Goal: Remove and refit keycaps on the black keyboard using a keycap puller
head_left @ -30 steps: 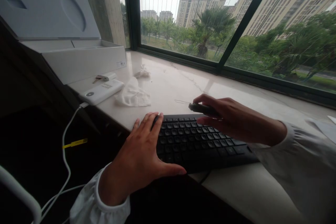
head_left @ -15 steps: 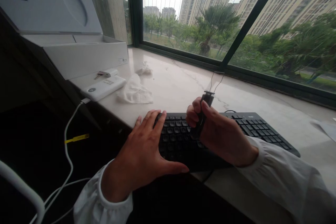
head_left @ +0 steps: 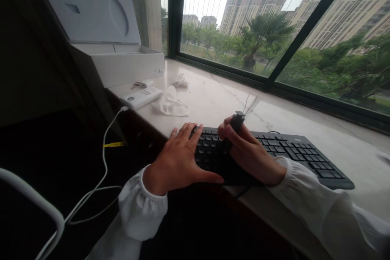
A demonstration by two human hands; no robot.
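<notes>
A black keyboard [head_left: 292, 150] lies along the near edge of the pale counter. My left hand [head_left: 181, 162] rests over its left end with fingers spread, fingertips at the far edge and thumb stretched along the near side. Above the middle keys, my right hand [head_left: 246, 146] is closed around the dark handle of a wire keycap puller [head_left: 237, 120]. Two thin wire prongs stick out of its far end, pointing up and away toward the window, apart from the keys. Both hands hide part of the keyboard.
Left on the counter stand an open white box [head_left: 131, 67], a white power bank [head_left: 143, 97] with a cable [head_left: 105, 158] hanging off the edge, and a small white piece [head_left: 143, 84]. Crumpled white cloth [head_left: 172, 103] lies nearby. A window [head_left: 231, 20] borders the far side.
The whole view has shifted, so things sit further right. My right hand has tilted the puller, its wire end now lower and leaning away. My left hand keeps its place on the keyboard.
</notes>
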